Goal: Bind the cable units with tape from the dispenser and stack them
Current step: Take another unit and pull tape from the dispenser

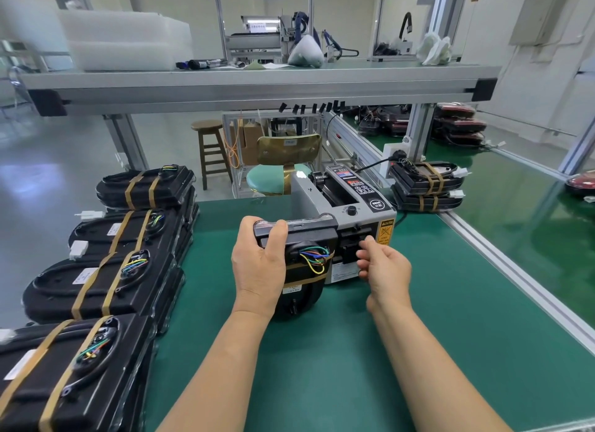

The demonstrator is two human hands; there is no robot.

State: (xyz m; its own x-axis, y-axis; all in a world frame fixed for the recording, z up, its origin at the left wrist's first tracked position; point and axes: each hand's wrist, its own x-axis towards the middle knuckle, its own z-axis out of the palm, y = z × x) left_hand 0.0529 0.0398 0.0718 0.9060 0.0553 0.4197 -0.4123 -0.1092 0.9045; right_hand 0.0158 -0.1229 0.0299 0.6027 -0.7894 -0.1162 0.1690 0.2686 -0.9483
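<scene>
Cable unit (302,233): 1, clamped in left grip (259,264) before 1 dispenser (347,199). 4 taped stacks (106,270) line the worktop (322,367) edge left of it. Right grip (384,267): closure unclear.

The black cable unit (306,235) is glossy plastic. The green bench mat (322,367) is matt; the grey tape dispenser (306,196) seems metal.

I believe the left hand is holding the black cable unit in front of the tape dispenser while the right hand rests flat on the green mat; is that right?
No: the head view shows the right hand raised at the tape dispenser, fingers curled, not flat on the green mat. The left hand does hold the black cable unit.
</scene>
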